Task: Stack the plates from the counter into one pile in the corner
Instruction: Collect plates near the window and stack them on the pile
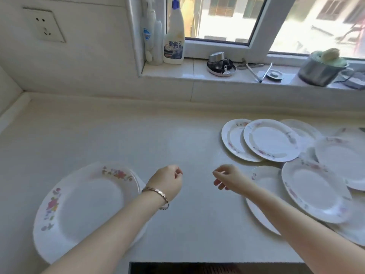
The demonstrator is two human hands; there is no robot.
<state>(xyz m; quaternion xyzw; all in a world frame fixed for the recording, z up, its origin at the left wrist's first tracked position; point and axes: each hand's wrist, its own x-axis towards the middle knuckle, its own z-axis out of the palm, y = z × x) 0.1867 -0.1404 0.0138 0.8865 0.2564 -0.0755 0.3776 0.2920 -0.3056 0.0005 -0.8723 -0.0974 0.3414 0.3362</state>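
A pile of white plates with flower prints [87,210] lies on the pale counter [122,135] at the front left. Several more flowered plates [271,142] lie spread and overlapping on the right, one of them [316,189] close to my right forearm. My left hand [167,181] hovers over the counter just right of the pile, fingers loosely curled and holding nothing. My right hand [227,177] hovers left of the spread plates, also loosely curled with nothing in it. A bracelet circles my left wrist.
The counter's back left corner [25,95] meets tiled walls. On the window sill stand a spray bottle [174,36], a soap bottle [149,32], a small dish of bits [221,65], tongs [252,70] and a metal pot [322,70]. A wall socket [43,25] sits upper left.
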